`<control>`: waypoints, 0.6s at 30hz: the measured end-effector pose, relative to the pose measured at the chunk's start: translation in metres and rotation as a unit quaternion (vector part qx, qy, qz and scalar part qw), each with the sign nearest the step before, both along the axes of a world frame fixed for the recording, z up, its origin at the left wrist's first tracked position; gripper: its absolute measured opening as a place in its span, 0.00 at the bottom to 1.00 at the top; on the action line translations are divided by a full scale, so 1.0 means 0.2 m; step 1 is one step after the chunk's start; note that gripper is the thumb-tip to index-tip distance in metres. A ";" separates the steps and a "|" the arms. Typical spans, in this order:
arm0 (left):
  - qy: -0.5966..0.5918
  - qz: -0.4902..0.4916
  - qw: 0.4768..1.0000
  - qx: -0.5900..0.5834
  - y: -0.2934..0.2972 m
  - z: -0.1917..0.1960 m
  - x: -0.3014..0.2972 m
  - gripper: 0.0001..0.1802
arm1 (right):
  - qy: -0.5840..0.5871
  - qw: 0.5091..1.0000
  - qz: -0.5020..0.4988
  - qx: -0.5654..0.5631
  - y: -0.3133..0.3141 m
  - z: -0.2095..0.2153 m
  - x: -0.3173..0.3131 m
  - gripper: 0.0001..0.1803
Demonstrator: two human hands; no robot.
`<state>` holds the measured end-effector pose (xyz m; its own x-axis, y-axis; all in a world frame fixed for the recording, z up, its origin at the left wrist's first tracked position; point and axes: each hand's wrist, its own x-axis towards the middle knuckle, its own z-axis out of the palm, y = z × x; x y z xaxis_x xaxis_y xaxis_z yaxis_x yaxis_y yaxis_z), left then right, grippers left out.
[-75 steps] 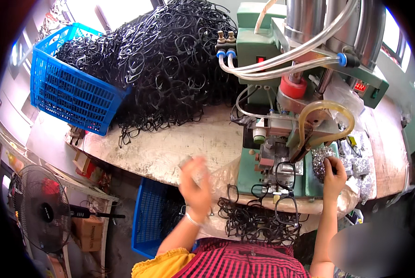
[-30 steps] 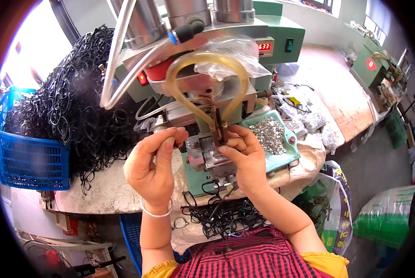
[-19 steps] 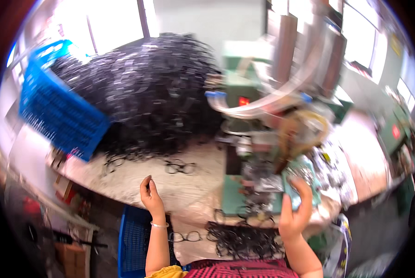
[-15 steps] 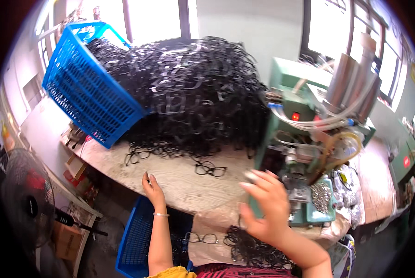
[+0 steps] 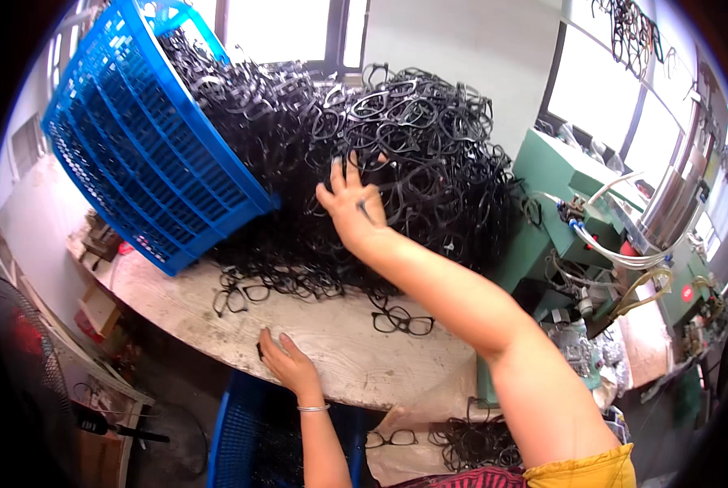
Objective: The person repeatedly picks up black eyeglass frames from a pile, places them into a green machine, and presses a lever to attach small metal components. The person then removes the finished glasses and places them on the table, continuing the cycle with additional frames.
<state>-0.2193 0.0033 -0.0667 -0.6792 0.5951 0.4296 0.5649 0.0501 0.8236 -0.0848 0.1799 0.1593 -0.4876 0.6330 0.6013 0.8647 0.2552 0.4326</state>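
A large heap of black eyeglass frames (image 5: 437, 122) spills from a tilted blue plastic basket (image 5: 152, 154) onto the wooden worktable (image 5: 348, 350). My right hand (image 5: 357, 210) is stretched forward against the front of the heap, its fingers spread among the frames. Low over the table's near edge is my left hand (image 5: 291, 364), fingers extended, a thin bracelet on the wrist. Something small and dark shows by its fingertips, too small to make out. One loose eyeglass frame (image 5: 402, 320) rests on the table between the heap and me.
To the right stands a green machine (image 5: 543, 203) with hoses and a metal cylinder. Below the table edge is a second blue basket (image 5: 234, 431) with dark frames inside. More frames (image 5: 478, 443) lie near my lap, and a fan (image 5: 26, 358) stands at the left.
My right hand has moved from beside the machine, forward and left, up to the heap. My left hand remains near the table edge. The view has shifted, bringing the heap closer.
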 end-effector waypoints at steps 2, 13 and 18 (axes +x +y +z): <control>-0.004 -0.004 1.000 0.003 -0.02 0.01 -0.03 0.34 | 0.010 0.999 0.025 -0.028 -0.09 0.05 0.10 0.30; -0.148 0.091 0.978 0.116 0.08 0.05 0.03 0.29 | -0.011 0.994 -0.025 -0.103 -0.01 0.25 0.30 0.49; -0.137 0.103 0.976 0.132 0.10 0.09 0.08 0.32 | -0.059 0.982 -0.152 -0.095 0.07 0.24 0.15 0.51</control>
<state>-0.2027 0.0233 -0.0483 -0.8839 0.3263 0.3351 0.3218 -0.0958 0.9420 -0.0545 0.1940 0.2077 -0.3177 0.8557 0.4085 0.8602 0.0788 0.5038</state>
